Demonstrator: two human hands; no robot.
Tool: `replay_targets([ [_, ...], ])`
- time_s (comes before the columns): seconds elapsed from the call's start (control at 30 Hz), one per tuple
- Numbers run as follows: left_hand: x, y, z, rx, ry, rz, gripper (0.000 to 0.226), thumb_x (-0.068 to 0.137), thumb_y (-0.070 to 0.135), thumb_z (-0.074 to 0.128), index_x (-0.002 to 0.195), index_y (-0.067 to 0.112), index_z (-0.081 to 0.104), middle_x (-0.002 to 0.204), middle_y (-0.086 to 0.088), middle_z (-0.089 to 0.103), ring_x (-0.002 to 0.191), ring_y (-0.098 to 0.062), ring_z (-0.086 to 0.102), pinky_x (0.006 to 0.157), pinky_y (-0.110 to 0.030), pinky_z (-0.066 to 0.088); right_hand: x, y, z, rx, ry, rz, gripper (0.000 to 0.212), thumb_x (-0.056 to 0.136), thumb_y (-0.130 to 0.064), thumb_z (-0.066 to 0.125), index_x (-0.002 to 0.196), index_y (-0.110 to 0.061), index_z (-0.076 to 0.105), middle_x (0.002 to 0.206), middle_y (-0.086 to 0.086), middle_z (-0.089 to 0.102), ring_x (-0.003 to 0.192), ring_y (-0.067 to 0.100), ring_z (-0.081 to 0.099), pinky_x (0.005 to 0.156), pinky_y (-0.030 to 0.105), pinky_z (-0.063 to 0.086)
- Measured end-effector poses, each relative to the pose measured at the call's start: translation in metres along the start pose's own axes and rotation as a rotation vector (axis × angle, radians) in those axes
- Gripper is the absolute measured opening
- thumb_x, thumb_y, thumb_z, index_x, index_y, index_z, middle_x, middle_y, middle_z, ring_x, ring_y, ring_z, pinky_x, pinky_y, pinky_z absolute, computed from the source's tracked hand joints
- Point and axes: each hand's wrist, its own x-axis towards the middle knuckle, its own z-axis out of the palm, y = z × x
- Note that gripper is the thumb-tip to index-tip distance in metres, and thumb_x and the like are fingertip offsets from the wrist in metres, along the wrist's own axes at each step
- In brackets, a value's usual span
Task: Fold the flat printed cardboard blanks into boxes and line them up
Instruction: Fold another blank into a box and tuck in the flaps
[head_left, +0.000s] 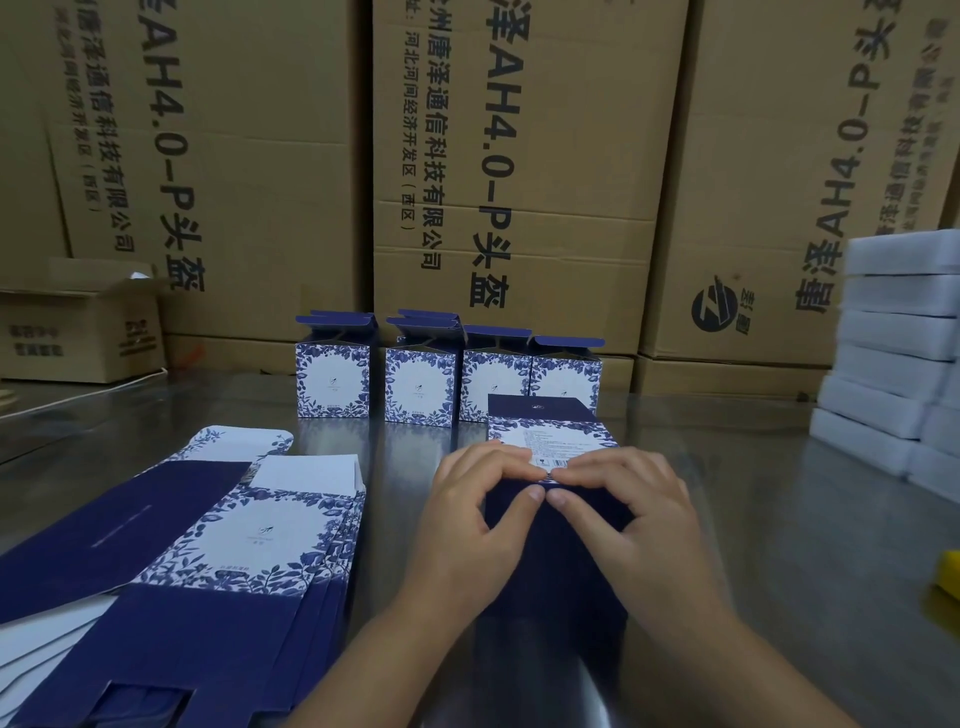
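Observation:
A blue-and-white floral box (550, 431) lies on its side on the steel table (779, 545), its dark blue end toward me. My left hand (478, 514) and my right hand (628, 514) grip that near end from either side, thumbs pressing on the blue flap, fingertips meeting on the top edge. A stack of flat printed blanks (218, 561) lies at the left. Several folded boxes (447, 384) stand in a row behind, top flaps open.
Large brown shipping cartons (519, 156) form a wall behind the table. A small open carton (78, 332) sits at the far left. A pile of white foam-like packs (893, 353) stands at the right. A yellow object (948, 571) shows at the right edge.

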Motion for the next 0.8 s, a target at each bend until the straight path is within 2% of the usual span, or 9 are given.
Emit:
replay_targets([
  [0.23, 0.0012, -0.0004, 0.0005, -0.014, 0.024, 0.006, 0.011, 0.078, 0.027, 0.062, 0.081, 0.037, 0.067, 0.096, 0.023, 0.063, 0.109, 0.0, 0.051, 0.092, -0.008, 0.032, -0.0003, 0.0009, 0.0009, 0.012, 0.012, -0.006, 0.009, 0.073, -0.033, 0.069, 0.082, -0.034, 0.071, 0.087, -0.021, 0.064, 0.095, -0.001, 0.052, 0.089, 0.037, 0.039],
  [0.5, -0.0001, -0.0012, 0.0007, -0.001, 0.036, 0.006, 0.013, 0.079, 0.027, 0.062, 0.081, 0.039, 0.065, 0.096, 0.024, 0.064, 0.109, 0.0, 0.051, 0.091, -0.006, 0.032, 0.001, 0.0021, 0.003, 0.023, 0.015, -0.005, 0.008, 0.073, -0.033, 0.069, 0.08, -0.036, 0.07, 0.086, -0.023, 0.064, 0.094, 0.002, 0.054, 0.087, 0.044, 0.042],
  [0.63, 0.0007, -0.0019, -0.0018, -0.018, 0.019, -0.002, 0.01, 0.08, 0.024, 0.065, 0.083, 0.032, 0.07, 0.096, 0.023, 0.065, 0.109, 0.002, 0.052, 0.093, -0.009, 0.035, 0.0006, 0.0022, 0.0026, 0.012, 0.007, 0.0, 0.008, 0.073, -0.034, 0.068, 0.08, -0.036, 0.07, 0.087, -0.023, 0.063, 0.095, 0.002, 0.054, 0.088, 0.042, 0.04],
  [0.73, 0.0034, -0.0023, -0.0069, -0.017, -0.011, -0.028, 0.017, 0.082, 0.014, 0.071, 0.085, 0.031, 0.072, 0.097, 0.023, 0.067, 0.109, 0.005, 0.053, 0.094, -0.011, 0.036, 0.0013, 0.0017, 0.0021, 0.011, 0.005, -0.005, 0.008, 0.073, -0.033, 0.069, 0.08, -0.033, 0.071, 0.087, -0.022, 0.064, 0.094, 0.001, 0.053, 0.087, 0.042, 0.041],
  [0.8, 0.0044, -0.0013, -0.0092, -0.027, -0.006, -0.034, 0.015, 0.081, 0.016, 0.07, 0.085, 0.031, 0.073, 0.097, 0.023, 0.067, 0.108, 0.006, 0.054, 0.094, -0.012, 0.037, 0.0018, 0.0015, 0.0019, 0.012, 0.0, -0.009, 0.008, 0.073, -0.033, 0.069, 0.08, -0.033, 0.071, 0.087, -0.023, 0.064, 0.093, 0.0, 0.053, 0.088, 0.04, 0.04],
])
